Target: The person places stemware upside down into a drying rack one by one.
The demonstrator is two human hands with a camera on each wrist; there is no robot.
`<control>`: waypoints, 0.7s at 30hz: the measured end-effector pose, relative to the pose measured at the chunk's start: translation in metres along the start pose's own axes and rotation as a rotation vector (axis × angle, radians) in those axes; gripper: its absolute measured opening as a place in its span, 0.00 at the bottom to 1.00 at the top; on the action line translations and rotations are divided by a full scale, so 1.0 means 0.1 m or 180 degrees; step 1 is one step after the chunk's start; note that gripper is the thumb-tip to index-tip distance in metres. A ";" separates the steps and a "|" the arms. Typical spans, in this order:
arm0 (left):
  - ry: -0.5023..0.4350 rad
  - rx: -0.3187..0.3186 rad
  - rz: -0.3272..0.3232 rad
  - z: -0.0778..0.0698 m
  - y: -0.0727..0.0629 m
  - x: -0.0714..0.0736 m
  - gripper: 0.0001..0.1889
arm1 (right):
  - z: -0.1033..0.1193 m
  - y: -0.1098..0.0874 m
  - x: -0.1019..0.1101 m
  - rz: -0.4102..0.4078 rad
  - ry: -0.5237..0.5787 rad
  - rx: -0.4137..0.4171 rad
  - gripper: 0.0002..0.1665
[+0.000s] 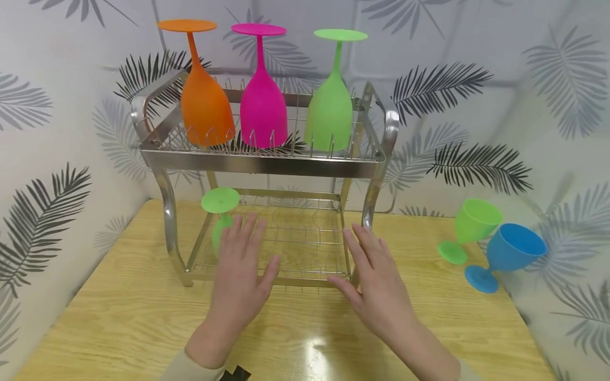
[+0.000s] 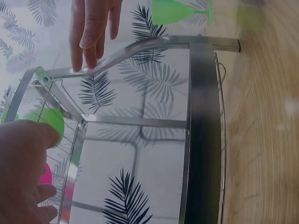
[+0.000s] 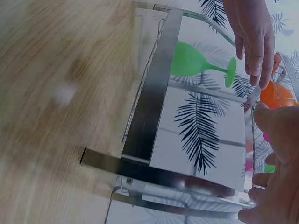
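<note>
Your left hand [image 1: 240,270] and right hand [image 1: 381,286] are empty, thumbs apart from fingers; the lower goblet [image 1: 220,230] looks light, stiff and slick, so pinch its stem [image 1: 224,216].

Pale wood-grain table [image 1: 119,312], two-tier metal rack [image 1: 267,163] standing toward its back edge. Green goblet [image 1: 476,222] and blue goblet [image 1: 512,251] on their bases near right edge, green one closer to back right corner.

Grn goblet [image 1: 222,224] upside-dn, btm tier L of 2-tier metal rack [image 1: 267,165] (partly hidden).
</note>
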State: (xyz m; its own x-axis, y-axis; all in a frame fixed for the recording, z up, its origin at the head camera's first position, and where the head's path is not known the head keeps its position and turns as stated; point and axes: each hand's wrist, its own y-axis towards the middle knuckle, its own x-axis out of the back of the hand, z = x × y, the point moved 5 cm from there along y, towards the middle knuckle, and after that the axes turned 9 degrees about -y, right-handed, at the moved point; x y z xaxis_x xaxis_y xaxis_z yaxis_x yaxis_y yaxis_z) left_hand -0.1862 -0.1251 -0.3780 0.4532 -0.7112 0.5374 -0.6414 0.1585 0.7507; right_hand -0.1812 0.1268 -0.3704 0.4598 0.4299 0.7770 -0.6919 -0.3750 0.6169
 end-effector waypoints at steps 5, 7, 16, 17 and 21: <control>-0.0042 0.0007 0.0081 -0.07 0.03 -0.10 0.36 | -0.12 -0.09 0.06 0.0003 -0.0042 -0.0111 0.52; -0.0073 0.0011 0.0105 -0.09 0.04 -0.13 0.37 | -0.17 -0.11 0.08 0.0018 -0.0047 -0.0156 0.53; -0.0261 0.0157 0.0315 -0.18 0.06 -0.27 0.38 | -0.35 -0.17 0.20 -0.0003 -0.0125 -0.0351 0.61; -0.0291 0.0185 0.0336 -0.18 0.06 -0.28 0.38 | -0.37 -0.17 0.22 -0.0007 -0.0134 -0.0362 0.61; -0.0406 0.0325 0.0425 -0.22 0.07 -0.35 0.37 | -0.48 -0.18 0.27 -0.0003 -0.0170 -0.0434 0.60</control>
State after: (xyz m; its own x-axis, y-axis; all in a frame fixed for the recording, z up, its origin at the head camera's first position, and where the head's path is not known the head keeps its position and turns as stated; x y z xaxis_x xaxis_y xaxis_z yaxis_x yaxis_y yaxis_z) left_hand -0.1930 -0.0843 -0.3825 0.2820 -0.7705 0.5717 -0.7529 0.1916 0.6296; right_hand -0.1829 0.1843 -0.3660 0.4869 0.3845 0.7843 -0.7590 -0.2582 0.5978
